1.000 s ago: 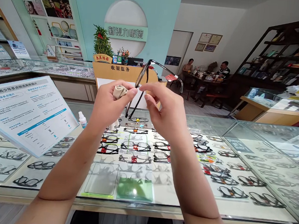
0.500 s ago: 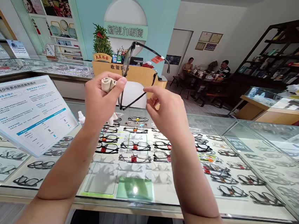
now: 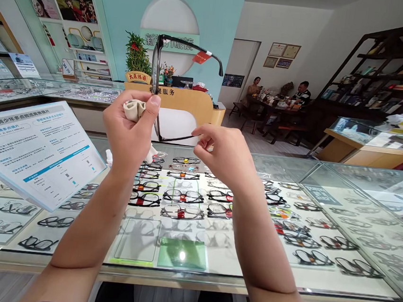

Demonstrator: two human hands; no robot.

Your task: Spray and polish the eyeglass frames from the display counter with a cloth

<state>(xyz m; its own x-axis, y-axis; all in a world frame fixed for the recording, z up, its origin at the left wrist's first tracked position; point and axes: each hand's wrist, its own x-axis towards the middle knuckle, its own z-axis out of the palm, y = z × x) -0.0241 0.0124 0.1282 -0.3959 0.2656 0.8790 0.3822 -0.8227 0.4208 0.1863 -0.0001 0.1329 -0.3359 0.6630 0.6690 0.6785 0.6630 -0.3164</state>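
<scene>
My left hand (image 3: pixel 129 127) is closed on a beige cleaning cloth (image 3: pixel 133 109) and pinches the front of a pair of black-framed glasses (image 3: pixel 157 66), held upright on its side above the counter. A red tag (image 3: pixel 201 57) hangs on the upper temple arm. My right hand (image 3: pixel 224 155) pinches the end of the lower temple arm (image 3: pixel 174 140). Both hands are raised over the glass display counter (image 3: pixel 292 169), which is filled with rows of glasses.
A tilted information sign (image 3: pixel 34 147) stands on the counter at the left, with a small white bottle (image 3: pixel 108 155) behind it. A green mat (image 3: pixel 181 254) lies near the front edge. Two people sit at a table (image 3: pixel 273 103) far back. Dark shelving (image 3: pixel 383 78) is at right.
The glasses have swung up and to the left, with the front now upright in my left hand. My right hand has dropped lower, sliding out to the end of the lower temple arm.
</scene>
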